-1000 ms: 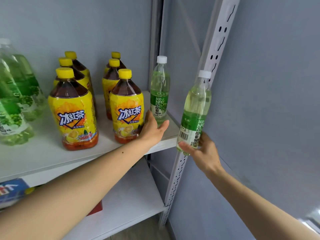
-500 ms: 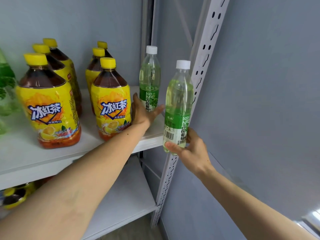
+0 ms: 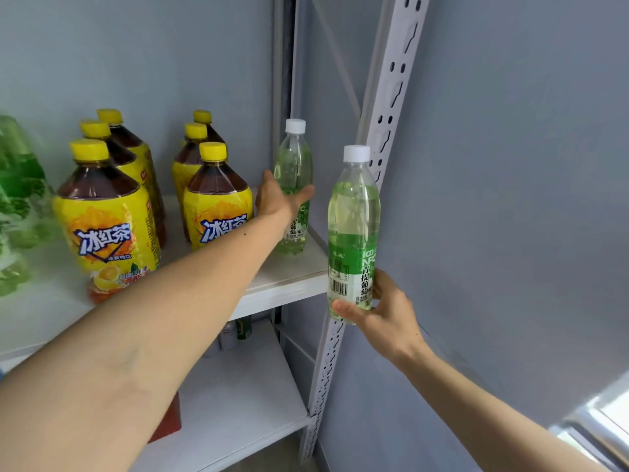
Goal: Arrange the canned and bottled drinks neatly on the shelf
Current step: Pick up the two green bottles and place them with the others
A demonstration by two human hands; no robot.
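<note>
My right hand (image 3: 384, 318) grips the base of a slim green grape-drink bottle (image 3: 354, 233) with a white cap, held upright just in front of the shelf's right front post (image 3: 384, 131). A second slim green bottle (image 3: 293, 172) stands at the right end of the white shelf board (image 3: 289, 277). My left hand (image 3: 277, 197) wraps around its middle. Several yellow-capped iced tea bottles stand in two rows, with the nearest left one (image 3: 102, 216) and the nearest right one (image 3: 218, 195) in front.
Large green bottles (image 3: 17, 206) stand blurred at the shelf's far left. A lower white shelf (image 3: 238, 396) holds small cans (image 3: 235, 332) at the back and a red item (image 3: 170, 417). A grey wall (image 3: 510, 199) runs along the right side.
My left hand has slid from beside the front tea bottle to the slim green bottle on the shelf and closed around it. My right hand has brought its bottle left, nearer the shelf edge.
</note>
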